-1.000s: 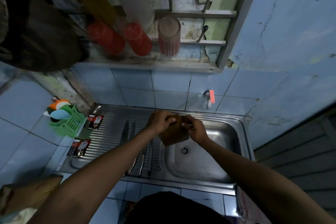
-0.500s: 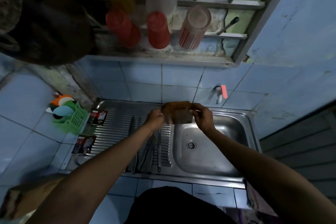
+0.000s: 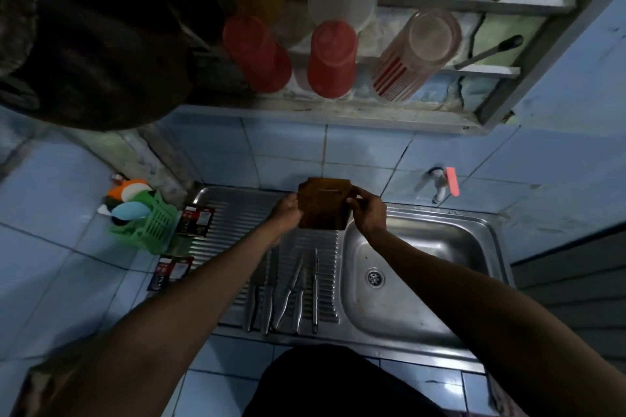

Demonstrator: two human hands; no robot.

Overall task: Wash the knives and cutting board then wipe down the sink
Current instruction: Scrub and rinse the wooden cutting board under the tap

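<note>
A small brown wooden cutting board (image 3: 323, 203) is held upright above the back of the drainboard, against the tiled wall. My left hand (image 3: 284, 211) grips its left edge and my right hand (image 3: 367, 211) grips its right edge. Several steel knives (image 3: 288, 291) lie side by side on the ribbed drainboard (image 3: 233, 223), handles toward me. The steel sink basin (image 3: 423, 267) with its drain (image 3: 375, 278) lies to the right, with nothing in it.
A wall tap with a pink lever (image 3: 443, 183) sits behind the basin. A green basket (image 3: 149, 227) with sponges stands left of the drainboard beside small sachets (image 3: 196, 220). Red cups (image 3: 332, 59) and a striped cup (image 3: 413, 54) stand overhead on a shelf.
Both hands lifted the cutting board from over the basin's left edge and moved it back toward the wall, turning it upright. The camera tilted upward.
</note>
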